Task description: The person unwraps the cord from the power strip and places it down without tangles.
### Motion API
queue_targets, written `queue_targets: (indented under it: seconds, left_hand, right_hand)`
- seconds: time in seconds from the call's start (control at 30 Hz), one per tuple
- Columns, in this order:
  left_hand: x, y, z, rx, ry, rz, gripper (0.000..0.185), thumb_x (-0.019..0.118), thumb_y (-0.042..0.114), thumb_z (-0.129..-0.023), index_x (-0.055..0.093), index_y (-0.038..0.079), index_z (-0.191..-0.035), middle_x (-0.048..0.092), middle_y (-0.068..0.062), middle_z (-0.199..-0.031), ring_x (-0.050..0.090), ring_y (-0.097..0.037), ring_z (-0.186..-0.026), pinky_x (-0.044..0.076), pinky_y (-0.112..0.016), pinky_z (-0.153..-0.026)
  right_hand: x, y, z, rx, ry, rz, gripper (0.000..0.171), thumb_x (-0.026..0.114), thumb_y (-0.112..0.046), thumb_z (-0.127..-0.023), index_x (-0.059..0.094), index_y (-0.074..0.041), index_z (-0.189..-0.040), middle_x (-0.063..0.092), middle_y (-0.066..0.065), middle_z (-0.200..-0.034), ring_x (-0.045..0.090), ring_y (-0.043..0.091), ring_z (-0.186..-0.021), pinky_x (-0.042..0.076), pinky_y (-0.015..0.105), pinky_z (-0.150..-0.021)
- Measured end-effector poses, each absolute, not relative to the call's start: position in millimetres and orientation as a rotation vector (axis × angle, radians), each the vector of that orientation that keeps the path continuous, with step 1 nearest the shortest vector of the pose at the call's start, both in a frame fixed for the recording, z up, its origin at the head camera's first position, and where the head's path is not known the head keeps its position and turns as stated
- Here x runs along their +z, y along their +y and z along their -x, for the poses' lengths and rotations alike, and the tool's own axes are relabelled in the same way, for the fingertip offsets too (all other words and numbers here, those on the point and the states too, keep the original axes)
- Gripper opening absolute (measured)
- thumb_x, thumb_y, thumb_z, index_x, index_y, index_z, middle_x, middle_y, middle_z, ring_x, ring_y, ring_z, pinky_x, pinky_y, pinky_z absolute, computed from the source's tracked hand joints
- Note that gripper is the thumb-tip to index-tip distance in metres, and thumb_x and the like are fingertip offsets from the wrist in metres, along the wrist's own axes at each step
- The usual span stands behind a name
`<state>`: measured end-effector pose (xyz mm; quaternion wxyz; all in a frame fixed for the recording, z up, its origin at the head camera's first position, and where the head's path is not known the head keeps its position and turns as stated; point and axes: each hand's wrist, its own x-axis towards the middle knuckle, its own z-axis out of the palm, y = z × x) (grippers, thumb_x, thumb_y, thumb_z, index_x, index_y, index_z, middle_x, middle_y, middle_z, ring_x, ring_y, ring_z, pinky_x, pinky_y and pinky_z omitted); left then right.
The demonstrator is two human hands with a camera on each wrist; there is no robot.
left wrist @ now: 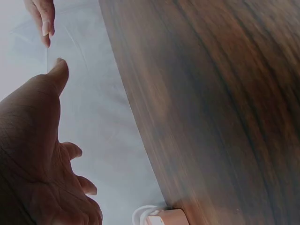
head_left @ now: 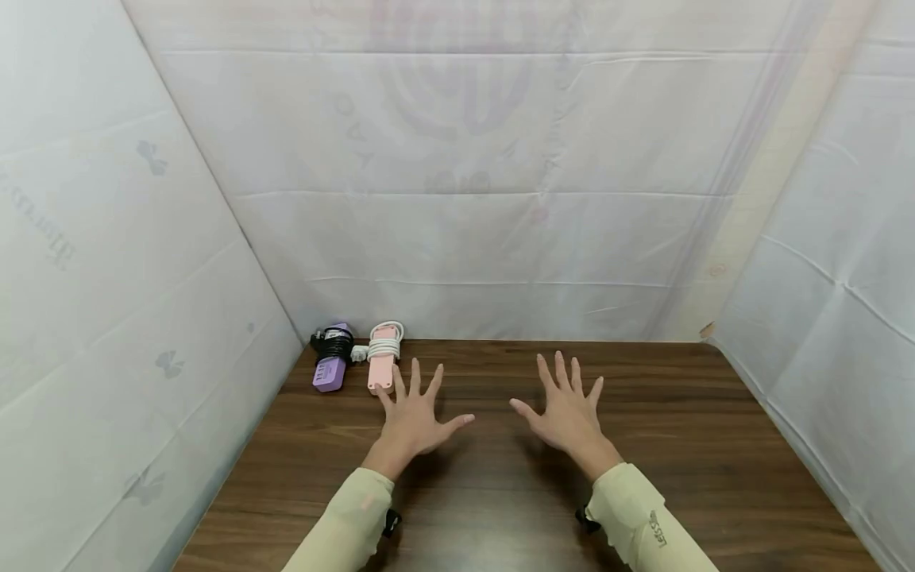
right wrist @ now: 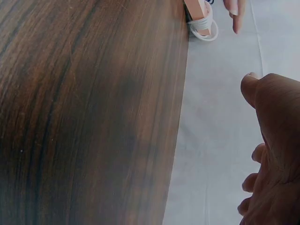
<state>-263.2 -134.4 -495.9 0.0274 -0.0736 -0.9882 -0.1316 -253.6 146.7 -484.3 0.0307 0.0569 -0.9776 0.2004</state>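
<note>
- Head view shows the pink power strip [head_left: 381,370] at the far left part of the counter [head_left: 486,516], ahead and slightly to the left of the left hand [head_left: 413,423].
- Its long axis runs from near to far, almost straight away from the person; the white cord [head_left: 384,346] is wound around its far half.
- The purple power strip [head_left: 330,373], with the black cord [head_left: 333,344], lies just beside it, more to the left, and leans a little.
- Left hand is the nearer one; its little finger overlaps the pink strip's near end, but contact I cannot confirm.
- Right hand [head_left: 569,417] is well apart from both strips.
- Both hands are separate, fingers straight and spread, gripping nothing.
</note>
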Motion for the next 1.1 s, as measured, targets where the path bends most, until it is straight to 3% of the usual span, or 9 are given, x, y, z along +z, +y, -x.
queue_targets:
  seconds: [0.13, 0.3, 0.5, 0.67, 0.93, 1.1]
  left_hand:
    - [-496.3, -136.9, 261.3, -0.396, -3.054, 0.23, 0.11, 0.06, 0.086, -0.087, 0.022, 0.026, -0.172, 0.009, -0.027, -0.178, 0.0, -0.06, -0.163, 0.002, -0.086, -0.121]
    - [-499.5, -142.9, 267.3, -0.483, -3.03, 0.172, 0.101, 0.064, 0.067, -0.097, 0.024, 0.011, -0.17, 0.014, -0.035, -0.174, 0.007, -0.061, -0.162, 0.006, -0.084, -0.123]
    - [-509.3, -162.2, 296.8, -0.585, -2.987, -0.179, 0.111, 0.067, 0.055, -0.099, 0.009, -0.014, -0.165, 0.009, -0.044, -0.171, 0.007, -0.062, -0.161, 0.012, -0.078, -0.126]
    - [-523.4, -187.6, 328.6, -0.571, -2.983, -0.419, 0.11, 0.063, 0.049, -0.101, 0.004, -0.024, -0.159, 0.017, -0.051, -0.163, 0.024, -0.064, -0.152, 0.022, -0.075, -0.124]
    - [-532.8, -209.2, 350.2, -0.708, -2.881, -0.538, 0.077, 0.054, 0.038, -0.108, 0.032, -0.027, -0.141, 0.039, -0.048, -0.139, 0.041, -0.06, -0.132, 0.038, -0.067, -0.112]
    - [-542.0, -210.9, 347.6, -0.783, -2.8, -0.542, 0.069, 0.05, 0.036, -0.11, 0.037, -0.026, -0.134, 0.042, -0.046, -0.132, 0.042, -0.059, -0.125, 0.039, -0.066, -0.106]
  right_hand:
    - [-484.8, 146.5, 253.1, 0.636, -3.029, -0.178, 0.1, 0.058, -0.069, -0.101, 0.008, -0.022, -0.173, -0.002, 0.018, -0.181, -0.006, 0.05, -0.166, -0.007, 0.084, -0.121]
    - [-486.7, 148.3, 252.1, 0.604, -3.047, -0.18, 0.096, 0.058, -0.064, -0.103, 0.006, -0.024, -0.173, -0.003, 0.017, -0.181, -0.007, 0.049, -0.166, -0.003, 0.083, -0.123]
    - [-489.9, 153.3, 250.2, 0.594, -3.042, -0.203, 0.092, 0.059, -0.057, -0.105, 0.007, -0.024, -0.173, 0.0, 0.018, -0.181, -0.003, 0.048, -0.167, -0.001, 0.08, -0.125]
    - [-490.8, 156.6, 247.8, 0.619, -3.026, -0.213, 0.091, 0.06, -0.055, -0.105, 0.009, -0.023, -0.173, 0.002, 0.019, -0.181, 0.0, 0.048, -0.167, 0.001, 0.079, -0.127]
    - [-491.2, 159.7, 245.4, 0.64, -3.027, -0.237, 0.091, 0.06, -0.053, -0.106, 0.008, -0.023, -0.173, 0.001, 0.019, -0.181, 0.0, 0.048, -0.167, 0.001, 0.077, -0.128]
    - [-491.5, 162.9, 244.1, 0.644, -3.012, -0.239, 0.09, 0.06, -0.051, -0.106, 0.009, -0.021, -0.173, 0.003, 0.019, -0.181, 0.001, 0.048, -0.167, 0.001, 0.077, -0.128]
